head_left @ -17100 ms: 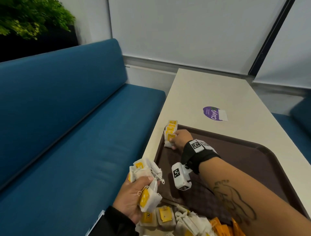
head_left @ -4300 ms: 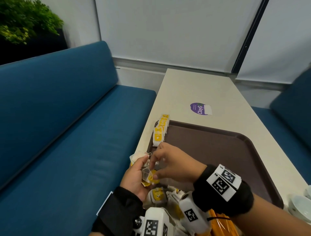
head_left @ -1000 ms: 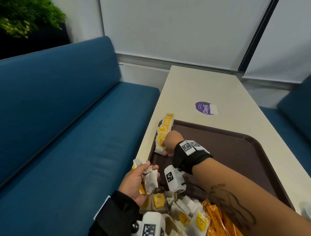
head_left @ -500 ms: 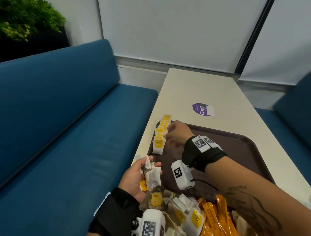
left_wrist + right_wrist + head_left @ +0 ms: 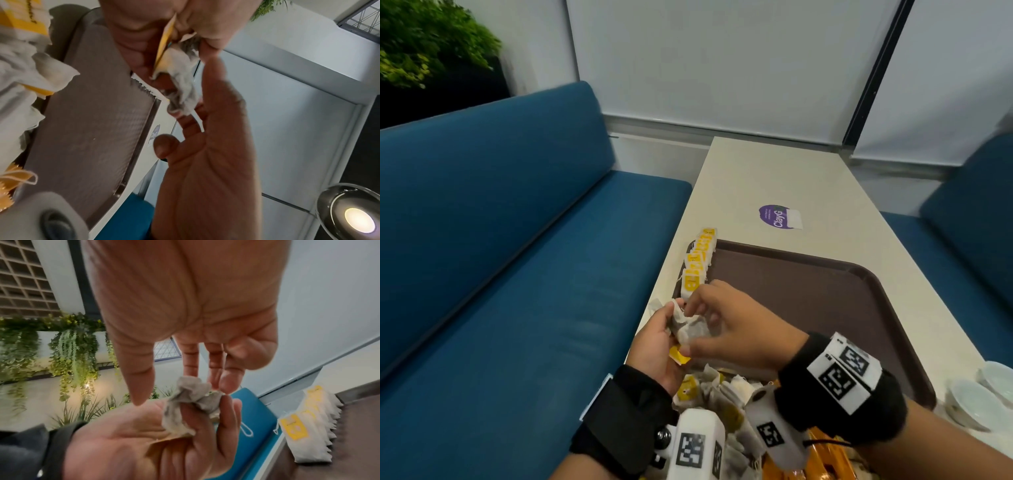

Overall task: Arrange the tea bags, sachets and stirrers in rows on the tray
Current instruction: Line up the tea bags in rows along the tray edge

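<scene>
In the upper left of the head view a green plant [image 5: 421, 41] sits behind the blue bench seat [image 5: 517, 274] that fills the left half of the frame. Right of it, at lower centre, the left hand [image 5: 657, 346] lies palm up with its fingers curled round a small bunch of crumpled tea bags [image 5: 693, 329], a yellow tag [image 5: 679, 356] poking out beneath; the right wrist view shows the same bunch [image 5: 191, 404] held against the fingers [image 5: 226, 418]. The right hand [image 5: 732, 332] meets it from the right, its fingertips together on the top of the bunch while the thumb reaches underneath. Just above the two hands, a row of tea bags [image 5: 698, 260] with yellow labels lies overlapping along the left rim of the brown tray [image 5: 825, 291], whose middle is bare. A loose pile of tea bags [image 5: 722, 394] and orange sachets [image 5: 808, 459] crowds the tray's near end, partly hidden by the wrist cameras and the black wristbands. On the pale table [image 5: 774, 171] beyond the tray a purple sticker [image 5: 779, 216] reads "ClayG". At the far right edge, small white dishes [image 5: 979, 401] stand beside the tray.
</scene>
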Demonstrator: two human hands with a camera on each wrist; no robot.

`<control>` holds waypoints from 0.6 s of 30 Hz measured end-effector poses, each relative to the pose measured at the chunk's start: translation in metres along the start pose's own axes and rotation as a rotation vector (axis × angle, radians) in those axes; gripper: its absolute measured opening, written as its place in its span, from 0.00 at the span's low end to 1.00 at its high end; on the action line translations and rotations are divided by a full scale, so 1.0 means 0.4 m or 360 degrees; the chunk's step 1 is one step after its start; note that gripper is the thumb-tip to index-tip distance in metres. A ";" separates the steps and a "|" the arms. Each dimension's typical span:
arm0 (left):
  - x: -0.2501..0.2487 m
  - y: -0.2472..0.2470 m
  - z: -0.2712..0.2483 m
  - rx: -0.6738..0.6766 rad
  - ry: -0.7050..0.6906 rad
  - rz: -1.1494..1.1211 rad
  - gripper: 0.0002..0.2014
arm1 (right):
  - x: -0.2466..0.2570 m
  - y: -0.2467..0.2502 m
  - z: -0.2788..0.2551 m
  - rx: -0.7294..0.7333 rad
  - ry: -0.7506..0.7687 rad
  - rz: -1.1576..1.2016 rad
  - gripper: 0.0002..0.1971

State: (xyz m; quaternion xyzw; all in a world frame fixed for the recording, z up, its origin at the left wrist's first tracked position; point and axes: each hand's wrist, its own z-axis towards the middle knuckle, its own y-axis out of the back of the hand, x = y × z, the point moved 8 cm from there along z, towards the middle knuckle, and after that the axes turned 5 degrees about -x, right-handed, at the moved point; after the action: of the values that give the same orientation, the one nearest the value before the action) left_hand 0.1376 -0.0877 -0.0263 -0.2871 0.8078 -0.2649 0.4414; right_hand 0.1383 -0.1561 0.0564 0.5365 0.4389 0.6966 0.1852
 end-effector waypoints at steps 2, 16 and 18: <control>0.001 0.003 -0.002 0.0011 -0.0014 0.0002 0.16 | 0.006 -0.010 -0.016 0.0002 0.0064 -0.0141 0.24; -0.005 0.014 -0.010 -0.0074 -0.0095 0.0130 0.12 | -0.042 0.024 -0.037 -0.0520 -0.0130 0.0162 0.03; 0.000 0.017 -0.006 -0.0066 -0.0104 0.0174 0.11 | -0.077 0.034 -0.037 -0.0542 -0.0345 0.0574 0.05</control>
State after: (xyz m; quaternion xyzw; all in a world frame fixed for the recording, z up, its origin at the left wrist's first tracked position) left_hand 0.1340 -0.0828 -0.0298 -0.2600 0.8128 -0.2142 0.4753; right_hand 0.1386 -0.1919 0.0489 0.6386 0.1903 0.7206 0.1916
